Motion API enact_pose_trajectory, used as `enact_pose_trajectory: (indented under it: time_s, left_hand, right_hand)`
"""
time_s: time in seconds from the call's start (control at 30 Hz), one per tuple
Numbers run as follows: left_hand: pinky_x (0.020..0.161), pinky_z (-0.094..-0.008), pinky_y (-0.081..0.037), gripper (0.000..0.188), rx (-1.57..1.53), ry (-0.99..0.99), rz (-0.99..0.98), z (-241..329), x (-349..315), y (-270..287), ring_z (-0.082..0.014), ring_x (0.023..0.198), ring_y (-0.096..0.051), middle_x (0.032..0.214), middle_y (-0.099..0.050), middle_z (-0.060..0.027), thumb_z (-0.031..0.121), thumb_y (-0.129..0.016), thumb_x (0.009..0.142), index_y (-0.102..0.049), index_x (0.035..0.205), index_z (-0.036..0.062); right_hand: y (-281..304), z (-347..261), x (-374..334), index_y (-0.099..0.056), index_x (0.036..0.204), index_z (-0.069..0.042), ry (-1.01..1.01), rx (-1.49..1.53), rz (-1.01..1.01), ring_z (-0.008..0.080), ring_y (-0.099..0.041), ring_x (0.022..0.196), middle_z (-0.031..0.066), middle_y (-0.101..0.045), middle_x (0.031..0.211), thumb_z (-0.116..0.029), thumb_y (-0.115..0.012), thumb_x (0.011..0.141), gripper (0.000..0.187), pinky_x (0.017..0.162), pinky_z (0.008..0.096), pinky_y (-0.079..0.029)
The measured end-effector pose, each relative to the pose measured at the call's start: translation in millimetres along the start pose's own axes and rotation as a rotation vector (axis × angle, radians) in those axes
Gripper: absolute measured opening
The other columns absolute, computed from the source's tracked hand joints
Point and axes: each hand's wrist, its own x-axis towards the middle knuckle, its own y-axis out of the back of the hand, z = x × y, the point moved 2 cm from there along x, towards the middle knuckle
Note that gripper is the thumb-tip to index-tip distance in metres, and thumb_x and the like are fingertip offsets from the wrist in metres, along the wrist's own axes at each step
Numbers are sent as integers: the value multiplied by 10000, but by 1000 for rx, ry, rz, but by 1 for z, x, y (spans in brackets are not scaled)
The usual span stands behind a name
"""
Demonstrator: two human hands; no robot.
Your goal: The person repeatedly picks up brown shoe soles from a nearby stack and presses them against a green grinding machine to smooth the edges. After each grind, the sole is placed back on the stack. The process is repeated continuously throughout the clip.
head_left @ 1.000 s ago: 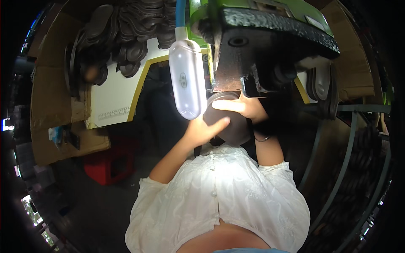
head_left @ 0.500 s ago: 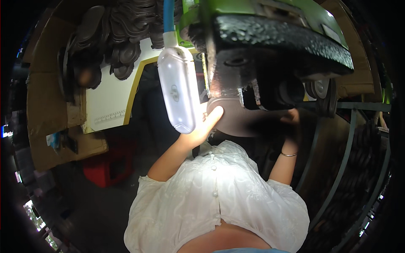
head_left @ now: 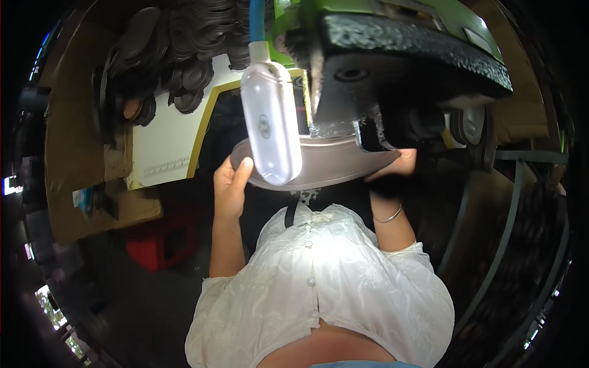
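Note:
A grey-brown shoe sole point(head_left: 337, 161) lies sideways beneath the head of a green and black machine point(head_left: 411, 61). My left hand point(head_left: 230, 189) grips its left end, thumb on top. At the other end my right hand point(head_left: 397, 165) is closed on the sole, its fingers partly hidden in dark shadow. A white lamp point(head_left: 270, 129) on a blue arm hangs in front of the sole and covers part of its left half. The sole's far edge runs under the machine's metal parts.
Several dark soles point(head_left: 196, 30) are heaped on a white worktop point(head_left: 165, 144) with a yellow edge, at the far left. Cardboard point(head_left: 73, 122) stands on the left, above a red stool point(head_left: 161, 244). More soles hang right of the machine, near a metal rack point(head_left: 512, 208).
My left hand has moved left, out from beside the lamp, and my right hand slightly left. The sole has shifted left and turned, its long side now showing across the machine's front.

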Motion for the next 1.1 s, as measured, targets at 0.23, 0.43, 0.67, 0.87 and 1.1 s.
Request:
enact_pose_trajectory:
  time_s: [0.23,0.43,0.67,0.87,1.1]
  left_hand:
    - [504,-179,-402,315,292,60,47,-17,10,48,-42,632,-492,843,-568,-16,131,-482,878,-452,1170,19]
    - [549,-241,-462,330,330,377,-207,-55,-3,33,-120,667,-592,883,-578,-79,99,-429,876,-384,1193,21]
    - [712,-347,-457,337,724,202,-927,-94,-30,-49,-274,781,-592,897,-600,-188,238,-523,827,-533,1021,-38]
    - [673,-307,-465,330,655,238,-975,-60,-29,-99,-204,753,-601,889,-613,-128,228,-566,822,-541,1055,-5]
    - [600,-249,-460,297,566,157,-475,-105,14,-19,-89,708,-552,865,-616,-46,156,-583,822,-535,1084,25]
  right_hand:
    - [-19,29,-25,-502,931,44,-50,-125,-157,98,-492,733,50,-552,800,-133,-475,718,278,684,225,-397]
    - [-27,8,-11,-506,1012,39,-119,-409,-454,91,-486,745,34,-549,806,-91,-510,770,275,715,229,-408]
    - [-52,-14,5,-591,946,35,-71,-581,-660,124,-583,768,79,-630,865,-150,-652,722,297,713,265,-470]
    - [-2,-23,28,-622,950,-12,17,-1099,-704,159,-623,745,147,-641,826,-224,-667,727,311,685,267,-470]
    - [100,-132,38,-490,1165,20,693,-416,409,165,-594,680,149,-576,984,-52,-460,788,385,514,242,-487]
